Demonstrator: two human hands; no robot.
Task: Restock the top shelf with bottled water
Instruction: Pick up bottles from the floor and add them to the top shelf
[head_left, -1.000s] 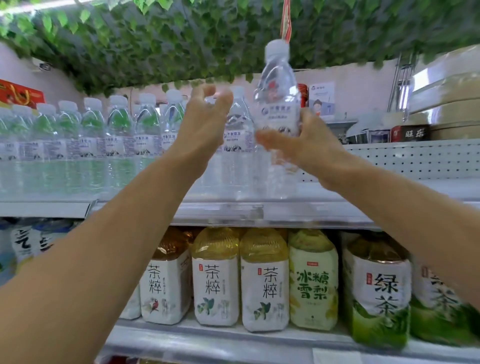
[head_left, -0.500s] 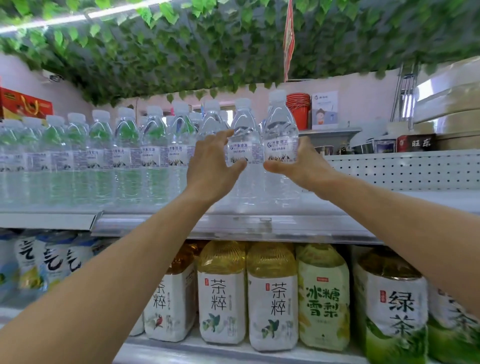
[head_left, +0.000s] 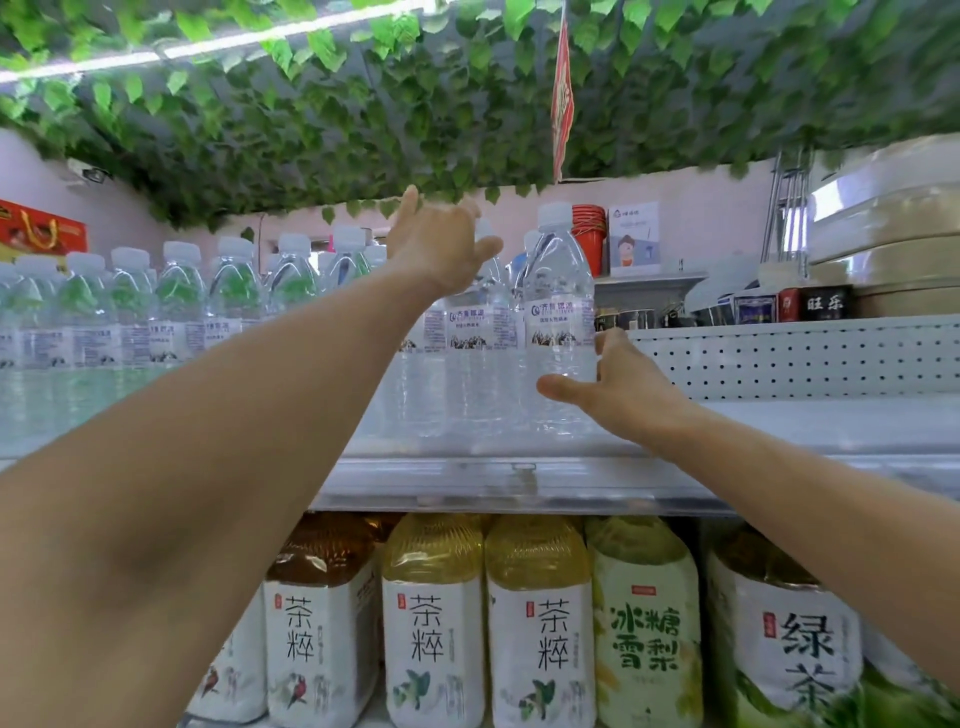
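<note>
Top shelf: white, fronted by a clear plastic rail, packed from the 9 o'clock edge to centre with upright bottled water; bare white deck from centre toward 3 o'clock.
End bottle: clear, white cap, white-and-blue label, upright at the right end of the row, just beside its neighbour at 9 o'clock.
Right hand: at the end bottle's lower body, thumb across the front below the label, fingers at its 3 o'clock side; the grip is loose and partly spread, touching the plastic rather than clamped on it.
Left hand: raised at 12 o'clock over the row, fingers straight and spread apart, reaching behind the front bottles; palm hidden, so contact with the caps cannot be told.
Water row: several ranks deep, caps white, labels facing out.
Lower shelf: large tea bottles with amber liquid and white labels, a green-labelled pear drink at 5 o'clock, a green tea bottle beyond it.
Overhead: leaf garland covering the ceiling, a red hanging pennant at 12 o'clock.
Backdrop: perforated white panel at 3 o'clock, stacked red cups behind the end bottle.
</note>
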